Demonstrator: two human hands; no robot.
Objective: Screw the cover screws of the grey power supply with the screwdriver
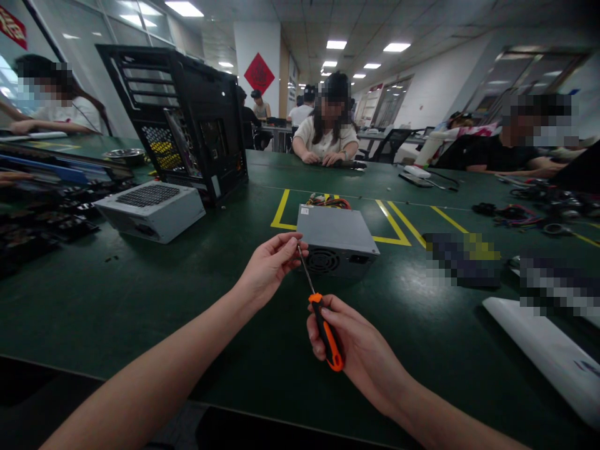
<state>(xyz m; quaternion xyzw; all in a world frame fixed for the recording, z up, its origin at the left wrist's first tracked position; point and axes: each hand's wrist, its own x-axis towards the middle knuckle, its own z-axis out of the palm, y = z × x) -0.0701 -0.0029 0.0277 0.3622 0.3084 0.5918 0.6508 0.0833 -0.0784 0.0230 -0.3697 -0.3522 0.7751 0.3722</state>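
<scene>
My right hand (347, 334) is wrapped round the orange-and-black handle of a screwdriver (327, 331), its thin shaft slanting up and away to the left. At the shaft's tip, my left hand (275, 259) is closed in a pinch. Whatever lies between those fingertips, if anything, is too small to make out. Just behind the fingers sits a grey power supply unit (335, 228), its fan grille and socket facing me. Part of its left front corner is hidden by my left hand, and a bundle of coloured cables (330, 201) shows behind it.
An open black computer case (187, 119) stands at the left, with a second power supply (152, 209) before it. Dark parts (42, 212) are heaped at far left. Yellow tape (391, 225) marks the green table (225, 369). A white panel (539, 350) lies right; people sit around.
</scene>
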